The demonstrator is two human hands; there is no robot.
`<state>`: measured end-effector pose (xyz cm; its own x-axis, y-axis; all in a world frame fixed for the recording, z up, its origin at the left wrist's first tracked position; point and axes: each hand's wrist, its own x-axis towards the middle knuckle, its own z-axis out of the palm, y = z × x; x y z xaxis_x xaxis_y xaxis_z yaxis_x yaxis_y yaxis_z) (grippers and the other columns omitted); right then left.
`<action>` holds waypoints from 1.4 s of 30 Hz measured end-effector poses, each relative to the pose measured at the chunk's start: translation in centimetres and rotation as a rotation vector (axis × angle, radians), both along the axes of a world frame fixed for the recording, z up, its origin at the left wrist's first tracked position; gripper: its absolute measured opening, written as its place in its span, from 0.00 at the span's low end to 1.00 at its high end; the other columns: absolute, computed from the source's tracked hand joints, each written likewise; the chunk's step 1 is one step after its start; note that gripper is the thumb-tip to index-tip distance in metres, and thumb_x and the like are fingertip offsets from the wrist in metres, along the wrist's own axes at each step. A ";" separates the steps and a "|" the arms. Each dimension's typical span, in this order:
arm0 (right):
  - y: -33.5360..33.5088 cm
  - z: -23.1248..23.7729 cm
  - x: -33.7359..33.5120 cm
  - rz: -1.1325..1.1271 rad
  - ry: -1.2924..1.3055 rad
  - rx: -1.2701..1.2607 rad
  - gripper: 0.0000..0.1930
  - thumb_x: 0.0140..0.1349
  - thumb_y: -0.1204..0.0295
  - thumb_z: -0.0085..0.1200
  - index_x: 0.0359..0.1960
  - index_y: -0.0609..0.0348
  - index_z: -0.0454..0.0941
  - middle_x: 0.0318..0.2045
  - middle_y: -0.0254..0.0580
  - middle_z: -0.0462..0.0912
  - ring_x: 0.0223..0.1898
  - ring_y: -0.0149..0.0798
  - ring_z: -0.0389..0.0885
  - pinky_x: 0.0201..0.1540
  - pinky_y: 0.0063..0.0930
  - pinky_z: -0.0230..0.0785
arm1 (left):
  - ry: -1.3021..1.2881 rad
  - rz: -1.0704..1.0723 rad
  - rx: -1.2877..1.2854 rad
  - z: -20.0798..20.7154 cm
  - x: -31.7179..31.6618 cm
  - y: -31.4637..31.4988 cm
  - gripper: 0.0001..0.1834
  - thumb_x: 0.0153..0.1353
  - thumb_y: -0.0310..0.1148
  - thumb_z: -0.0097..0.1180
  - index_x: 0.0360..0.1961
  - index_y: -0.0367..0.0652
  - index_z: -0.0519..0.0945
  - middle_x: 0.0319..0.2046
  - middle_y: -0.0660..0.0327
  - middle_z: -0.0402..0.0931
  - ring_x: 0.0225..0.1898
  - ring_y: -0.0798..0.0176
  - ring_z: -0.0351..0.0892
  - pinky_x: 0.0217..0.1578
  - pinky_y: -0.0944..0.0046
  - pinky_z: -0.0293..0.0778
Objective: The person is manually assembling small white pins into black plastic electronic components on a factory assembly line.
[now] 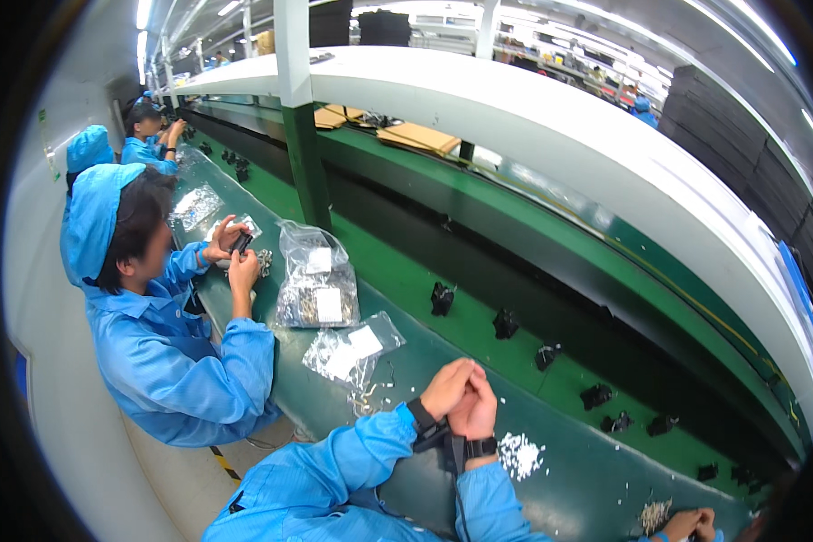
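My left hand (443, 390) and my right hand (477, 414) are pressed together above the green worktable (406, 357). Their fingers are closed toward each other, and whatever lies between them is hidden. Each wrist wears a black band. Just right of my right wrist is a small heap of white pieces (519, 456), with a few strays around it. To the left of my hands, a clear plastic bag (357, 350) with white labels lies flat, with small parts (363, 400) scattered at its near end.
A fuller clear bag (318, 294) stands farther left. Beside it a co-worker (167, 307) in blue holds a black part (242, 242). Black units (506, 322) sit along the green strip beyond the table. Another person's hands (691, 524) are near beige pieces (656, 516) at lower right.
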<state>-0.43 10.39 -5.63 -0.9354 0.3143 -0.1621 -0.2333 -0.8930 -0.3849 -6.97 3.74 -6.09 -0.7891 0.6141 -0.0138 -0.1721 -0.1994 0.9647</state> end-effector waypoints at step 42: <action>13.3 -3.0 23.3 -0.583 -0.506 0.758 0.05 0.68 0.75 0.58 0.41 0.64 0.81 0.35 0.37 0.84 0.33 0.28 0.81 0.37 0.23 0.78 | -0.060 -0.375 -0.075 -1.4 3.0 1.9 0.20 0.78 0.42 0.42 0.49 0.34 0.77 0.43 0.56 0.77 0.42 0.65 0.79 0.47 0.65 0.79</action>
